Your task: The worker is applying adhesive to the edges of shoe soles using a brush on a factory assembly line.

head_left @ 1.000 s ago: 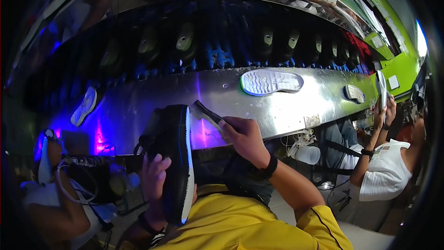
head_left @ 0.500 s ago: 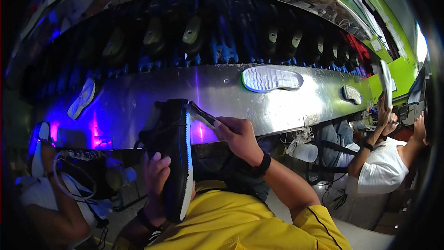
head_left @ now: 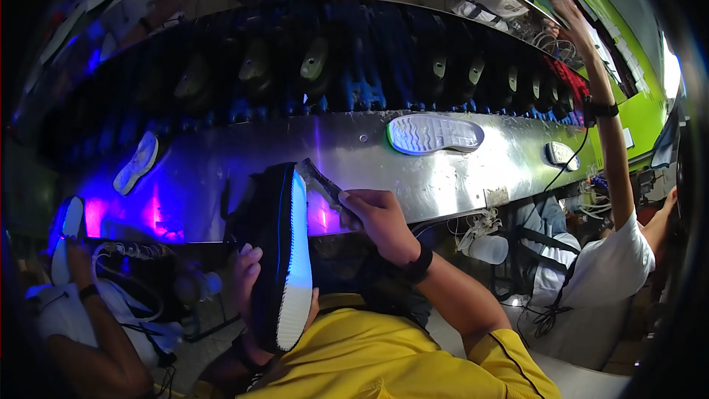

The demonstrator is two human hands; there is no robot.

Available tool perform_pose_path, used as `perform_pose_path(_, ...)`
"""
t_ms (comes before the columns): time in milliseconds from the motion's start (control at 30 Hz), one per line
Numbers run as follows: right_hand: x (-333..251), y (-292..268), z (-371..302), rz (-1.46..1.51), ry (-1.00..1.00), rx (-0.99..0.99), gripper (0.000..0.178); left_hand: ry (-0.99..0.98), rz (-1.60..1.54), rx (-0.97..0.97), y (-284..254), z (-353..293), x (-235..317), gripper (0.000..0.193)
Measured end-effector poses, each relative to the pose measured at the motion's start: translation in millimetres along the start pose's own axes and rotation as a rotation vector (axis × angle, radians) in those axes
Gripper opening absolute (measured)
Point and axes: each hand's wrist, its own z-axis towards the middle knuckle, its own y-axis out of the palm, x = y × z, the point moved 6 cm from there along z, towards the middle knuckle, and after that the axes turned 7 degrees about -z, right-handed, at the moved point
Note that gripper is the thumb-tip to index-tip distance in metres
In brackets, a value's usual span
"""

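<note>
A: Fingers first: are both hands occupied?

B: Yes. The left hand [head_left: 245,281] grips the black shoe [head_left: 267,266] at the bench's near edge, pale sole [head_left: 298,251] facing right. The right hand [head_left: 384,223] clasps a dark brush-like tool [head_left: 323,183].

A: Touching?

B: Its tip is at the shoe's far end; contact, I cannot tell.

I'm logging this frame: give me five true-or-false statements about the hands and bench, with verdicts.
1. The left hand holds a black shoe. True.
2. The right hand holds a slim dark tool. True.
3. The tool's tip is at the shoe's near end. False: it is at the far end.
4. A wavy-tread sole lies on the metal bench. True.
5. That sole's tread faces down. False: it faces up.
</note>
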Motion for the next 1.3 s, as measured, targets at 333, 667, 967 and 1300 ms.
perform_pose_path(333, -0.7, 1.5, -14.1, -0.323, -0.188, 0.116, 0.027, 0.045, 0.043, 0.108, 5.8, -17.0, -5.9, 0.087)
perform_pose_path(667, 5.3, -7.6, -14.6, -0.348, -0.325, 0.217, 0.024, 0.058, 0.04, 0.085, 11.9, -35.9, -16.0, 0.083)
perform_pose_path(967, -11.2, -2.8, 4.0, -0.511, -0.25, 0.163, 0.027, 0.072, 0.018, 0.003, 10.6, -49.4, -26.5, 0.083)
perform_pose_path(1300, -15.5, -0.8, -14.8, -0.573, -0.444, 0.085, 0.025, 0.097, 0.026, -0.04, 8.3, -44.9, -24.4, 0.095)
